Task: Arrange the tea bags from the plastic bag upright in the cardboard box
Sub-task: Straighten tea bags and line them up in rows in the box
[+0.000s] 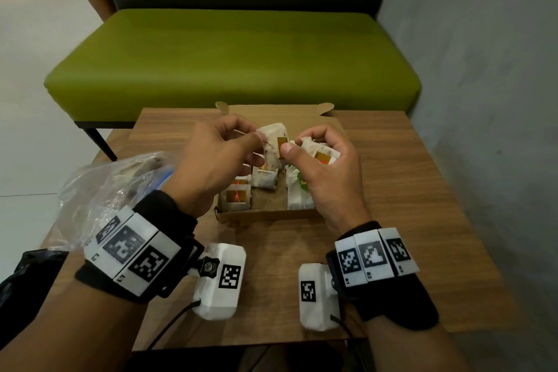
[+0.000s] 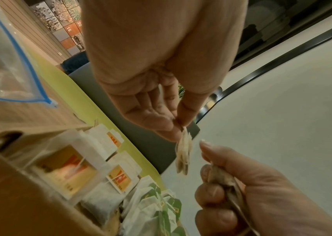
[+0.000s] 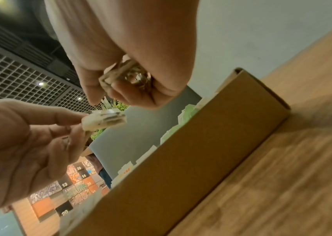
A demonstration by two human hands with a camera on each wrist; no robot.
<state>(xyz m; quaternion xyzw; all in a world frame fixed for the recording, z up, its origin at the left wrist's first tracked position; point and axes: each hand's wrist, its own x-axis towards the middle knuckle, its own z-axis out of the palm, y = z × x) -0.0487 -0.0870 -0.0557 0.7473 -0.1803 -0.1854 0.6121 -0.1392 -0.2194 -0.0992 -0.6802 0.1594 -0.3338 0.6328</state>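
Above the cardboard box, the left hand pinches one tea bag while the right hand clutches apparently several; next, stand it upright toward six o'clock.

Wooden table, green bench just behind the table, grey wall right of it

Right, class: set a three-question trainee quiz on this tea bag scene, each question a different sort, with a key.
1. True or false: the left hand pinches a tea bag.
2. The cardboard box is: A shut, B open, C upside down?
3. Fill in: the plastic bag lies to the ___ of the box.

Key: 1 true. 2 B. 3 left. The right hand grips tea bags too.
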